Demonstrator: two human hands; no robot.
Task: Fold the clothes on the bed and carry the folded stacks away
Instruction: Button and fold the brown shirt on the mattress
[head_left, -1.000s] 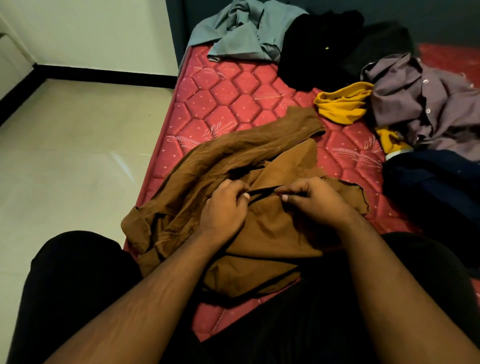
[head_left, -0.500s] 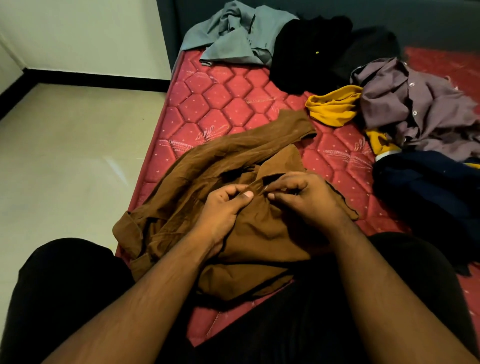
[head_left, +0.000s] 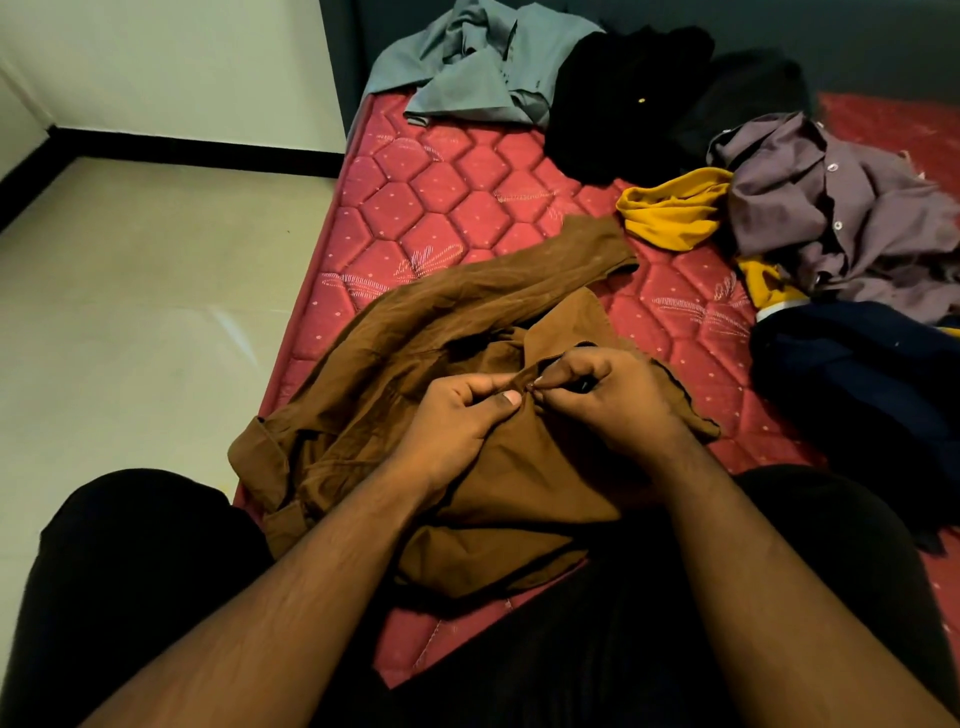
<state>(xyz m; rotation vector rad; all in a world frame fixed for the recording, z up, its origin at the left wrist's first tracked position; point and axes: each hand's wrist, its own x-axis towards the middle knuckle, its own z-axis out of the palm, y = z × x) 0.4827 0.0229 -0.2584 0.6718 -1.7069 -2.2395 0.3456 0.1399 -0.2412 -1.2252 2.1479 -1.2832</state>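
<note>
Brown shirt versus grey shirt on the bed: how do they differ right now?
The brown shirt lies at the near end of the mattress, while the grey shirt sits bunched at the far end. The left hand and right hand pinch the brown shirt's edge; no hand touches the grey shirt. The brown one is spread out, the grey one heaped. Both are unfolded.

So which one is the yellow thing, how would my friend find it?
Start at the red quilted mattress and look to its right side. The yellow garment lies crumpled there, tucked against the purple-grey buttoned shirt. It is the only bright yellow thing among the dull or dark clothes.
</note>
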